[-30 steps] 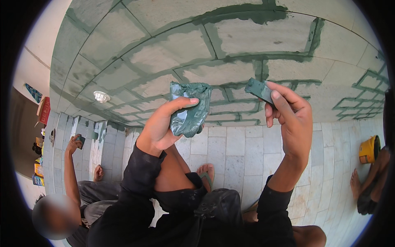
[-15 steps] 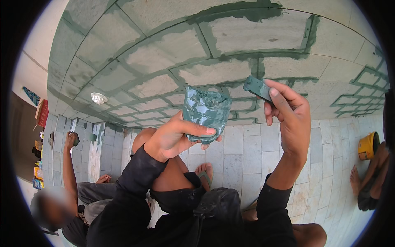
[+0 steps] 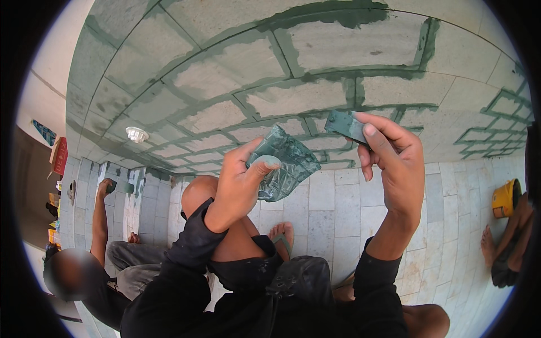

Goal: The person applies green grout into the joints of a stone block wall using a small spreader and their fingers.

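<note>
Mid-scene, nr the tiled wall [image 3: 327, 48], L hand [image 3: 240, 183] grips a plastic bag [image 3: 298, 164] of green paste [image 3: 276, 142]; R hand [image 3: 395, 152], well apart, pinches a green-smeared block [image 3: 342, 125]. Joints [image 3: 282, 53] at left look mostly filled; some far-right ones bare, green smears [image 3: 349, 18] uncleaned.

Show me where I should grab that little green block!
Probably at its right end, coming from the right as the right hand does: the small block looks flat and thin enough to pinch there, while its left end is smeared with green paste.
</note>
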Available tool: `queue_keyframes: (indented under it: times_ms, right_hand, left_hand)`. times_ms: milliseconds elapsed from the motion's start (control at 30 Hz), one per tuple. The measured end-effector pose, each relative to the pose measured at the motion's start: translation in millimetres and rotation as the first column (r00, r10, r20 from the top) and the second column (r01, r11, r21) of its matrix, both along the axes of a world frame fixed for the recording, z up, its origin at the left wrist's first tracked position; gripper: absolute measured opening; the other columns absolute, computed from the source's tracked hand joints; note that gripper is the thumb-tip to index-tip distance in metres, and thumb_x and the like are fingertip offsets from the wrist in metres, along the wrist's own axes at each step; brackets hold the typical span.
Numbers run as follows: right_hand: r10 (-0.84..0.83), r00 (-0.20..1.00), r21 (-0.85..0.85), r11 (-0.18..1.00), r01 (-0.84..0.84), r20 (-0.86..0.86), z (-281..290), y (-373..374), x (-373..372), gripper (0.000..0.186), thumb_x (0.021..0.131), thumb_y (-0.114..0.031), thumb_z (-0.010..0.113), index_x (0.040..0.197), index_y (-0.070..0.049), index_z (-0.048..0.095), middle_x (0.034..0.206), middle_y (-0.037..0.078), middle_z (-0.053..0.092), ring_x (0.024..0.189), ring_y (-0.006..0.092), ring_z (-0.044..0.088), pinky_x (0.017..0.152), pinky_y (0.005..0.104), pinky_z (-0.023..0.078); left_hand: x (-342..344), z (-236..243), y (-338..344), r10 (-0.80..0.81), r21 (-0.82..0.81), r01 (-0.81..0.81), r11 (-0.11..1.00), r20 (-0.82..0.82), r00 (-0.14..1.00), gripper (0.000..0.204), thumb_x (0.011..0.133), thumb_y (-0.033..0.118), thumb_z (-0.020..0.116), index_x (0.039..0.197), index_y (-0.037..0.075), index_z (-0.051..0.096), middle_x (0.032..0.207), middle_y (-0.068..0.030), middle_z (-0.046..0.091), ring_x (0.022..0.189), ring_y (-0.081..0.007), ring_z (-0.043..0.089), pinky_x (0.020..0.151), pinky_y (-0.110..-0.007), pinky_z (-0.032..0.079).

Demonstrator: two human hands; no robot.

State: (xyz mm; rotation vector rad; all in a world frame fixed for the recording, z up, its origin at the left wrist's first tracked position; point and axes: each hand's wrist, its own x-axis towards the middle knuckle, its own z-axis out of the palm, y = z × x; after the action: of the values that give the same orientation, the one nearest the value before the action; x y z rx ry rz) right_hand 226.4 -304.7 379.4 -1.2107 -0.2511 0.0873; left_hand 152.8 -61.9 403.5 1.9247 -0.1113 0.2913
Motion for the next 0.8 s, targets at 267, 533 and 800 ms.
queue_keyframes:
  times_ms: [267,533,800]
  right_hand:
    - [0.125,0.991,-0.015,0.992,-0.126,-0.046,0.2,2.3,-5.4,0.030,0.104,-0.017,0.068,0.121,0.006,0.075,0.081,0.012,0.071,0.057,0.0071,0.051,0.044,0.0223,0.039]
    - [0.187,0.976,-0.064,0.979,-0.195,-0.113,5.7,0.4,-9.7,0.026,0.104,-0.017,0.068,0.118,0.003,0.077,0.074,0.006,0.064,0.054,0.0035,0.046,0.043,0.0205,0.032]
    - [0.256,0.958,-0.078,0.960,-0.267,-0.128,7.3,1.1,-9.0,0.025,0.101,-0.018,0.068,0.115,0.000,0.079,0.064,-0.003,0.056,0.053,0.0026,0.046,0.048,0.0210,0.033]
  left_hand:
    - [-2.0,6.4,5.1,0.048,0.370,-0.084,0.925,0.105,0.993,0.021,0.105,0.016,0.064,0.101,-0.004,0.065,0.069,-0.0104,0.053,0.063,-0.0147,0.049,0.059,-0.031,0.041]
    - [-4.1,12.4,2.1,-0.070,0.536,-0.060,0.842,0.218,0.973,0.011,0.097,0.006,0.070,0.102,-0.003,0.067,0.073,-0.0167,0.062,0.062,-0.0321,0.060,0.059,-0.035,0.046]
    - [-2.9,12.8,2.5,-0.178,0.648,-0.030,0.761,0.252,0.951,0.021,0.083,0.002,0.077,0.102,-0.003,0.068,0.081,-0.0172,0.065,0.072,-0.0372,0.065,0.062,-0.040,0.049]
